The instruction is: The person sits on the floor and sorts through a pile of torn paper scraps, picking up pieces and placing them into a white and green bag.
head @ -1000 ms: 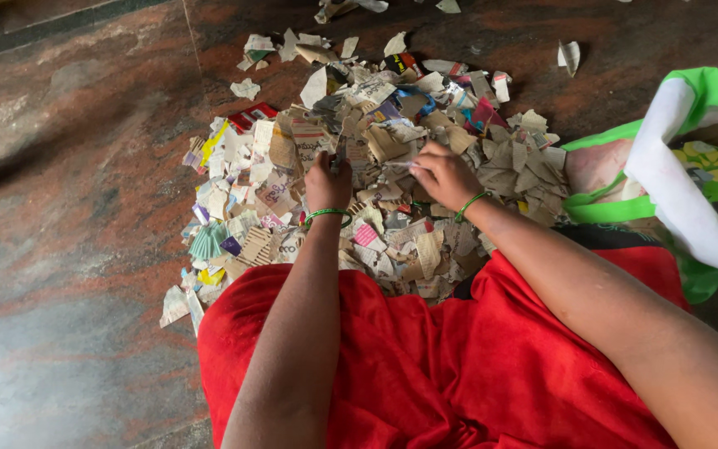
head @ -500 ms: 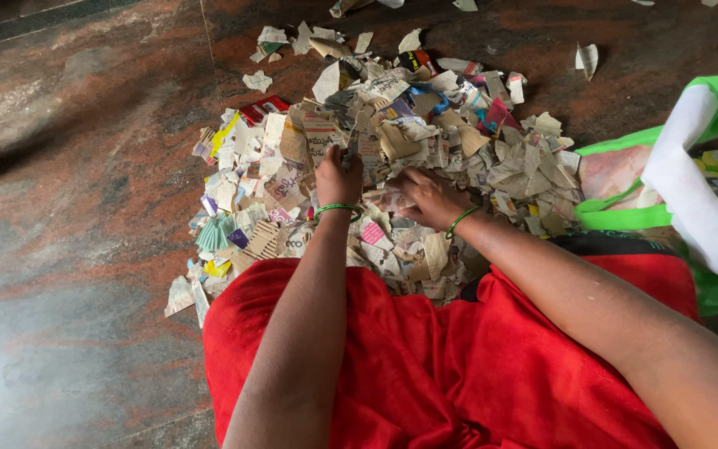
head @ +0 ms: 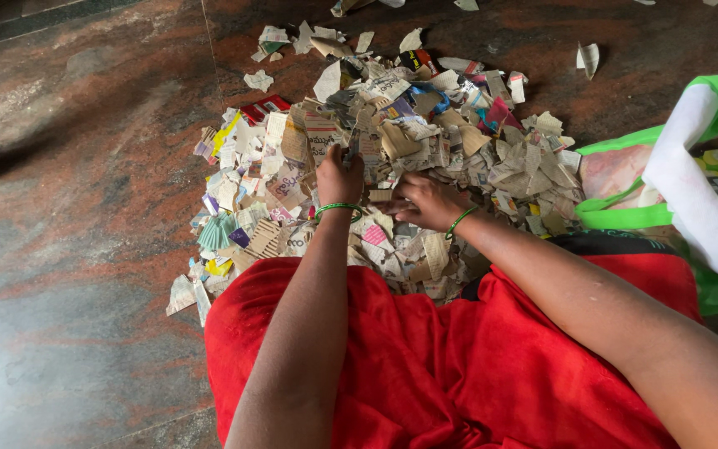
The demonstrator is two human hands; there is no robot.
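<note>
My left grip (head: pixel 341 176) pinches a paper scrap (head: pixel 349 155) mid-floor; my right hand (head: pixel 425 202), fingers curled in the pile (head: pixel 392 158), could scatter pieces.

Soft daylight, evenly bright; dull sheen on stone floor (head: pixel 85 208); sharp focus.

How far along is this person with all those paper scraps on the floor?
Already done: a big pile of torn paper scraps lies gathered on the stone floor. In hand: the left hand and right hand are both down in the pile's near side. Left: stray scraps lie apart beyond it; whether the green bag holds any is unclear.
</note>
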